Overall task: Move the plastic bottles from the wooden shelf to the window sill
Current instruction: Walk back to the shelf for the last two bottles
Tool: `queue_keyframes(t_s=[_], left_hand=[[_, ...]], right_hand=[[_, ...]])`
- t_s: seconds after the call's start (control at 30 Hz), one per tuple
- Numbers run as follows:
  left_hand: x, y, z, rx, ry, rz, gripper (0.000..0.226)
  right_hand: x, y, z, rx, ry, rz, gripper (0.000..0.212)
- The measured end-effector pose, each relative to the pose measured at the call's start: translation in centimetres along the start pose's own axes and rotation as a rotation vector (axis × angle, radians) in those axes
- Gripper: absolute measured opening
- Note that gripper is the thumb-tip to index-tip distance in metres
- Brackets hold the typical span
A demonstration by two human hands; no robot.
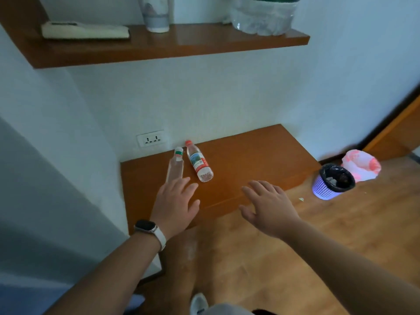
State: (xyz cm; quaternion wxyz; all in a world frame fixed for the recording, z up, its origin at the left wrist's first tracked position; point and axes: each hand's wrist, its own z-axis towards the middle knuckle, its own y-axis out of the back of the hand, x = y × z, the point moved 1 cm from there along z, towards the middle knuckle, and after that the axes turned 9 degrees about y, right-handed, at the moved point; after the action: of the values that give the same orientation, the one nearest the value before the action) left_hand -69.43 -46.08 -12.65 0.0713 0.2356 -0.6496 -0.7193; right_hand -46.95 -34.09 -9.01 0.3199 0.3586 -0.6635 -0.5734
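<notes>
Both forearms are stretching forward from 6 o'clock, palms facing down. The left hand (175, 201), with a watch (146, 226) on its wrist, is holding its fingers (185, 184) straight and slightly apart; the fingertips are overlapping the base of the clear bottle (175, 165), though I cannot tell whether they are touching it. The right hand (268, 208) is hovering at 3 o'clock of the left, fingers spread, gripping nothing.

Both bottles are lying on their sides on the lower wooden shelf (250, 160), caps pointing to 12 o'clock. The red-capped bottle (199, 162) is lying just beside the clear one, at its 3 o'clock.

A wall socket (151, 138) is sitting at 11 o'clock of the bottles. Farther up at 12 o'clock, an upper shelf (204, 46) is carrying a remote (85, 30), a cup (155, 17) and a large clear bottle (263, 17). At 3 o'clock on the floor (295, 246), a lilac bin (334, 180) is standing against a pink bag (361, 167).
</notes>
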Motion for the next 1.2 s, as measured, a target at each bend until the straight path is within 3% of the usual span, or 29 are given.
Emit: queue_keyframes(t_s=[0.3, 0.83, 1.1, 1.2], left_hand=[[5.5, -0.3, 4.1, 0.033, 0.072, 0.023, 0.045], [9.1, -4.8, 11.7, 0.259, 0.309, 0.005, 0.048], [9.6, -8.7, 18.4, 0.332, 0.593, -0.105, 0.041], [9.2, -9.6, 20.3, 0.32, 0.696, -0.178, 0.053]], right_hand=[[1.4, 0.0, 8.4, 0.047, 0.053, 0.035, 0.061], [-1.3, -4.6, 22.1, 0.193, 0.162, 0.153, 0.056], [-4.8, -6.4, 28.5, 0.273, 0.118, 0.432, 0.064], [-5.3, -7.7, 31.2, 0.293, 0.085, 0.491, 0.068]])
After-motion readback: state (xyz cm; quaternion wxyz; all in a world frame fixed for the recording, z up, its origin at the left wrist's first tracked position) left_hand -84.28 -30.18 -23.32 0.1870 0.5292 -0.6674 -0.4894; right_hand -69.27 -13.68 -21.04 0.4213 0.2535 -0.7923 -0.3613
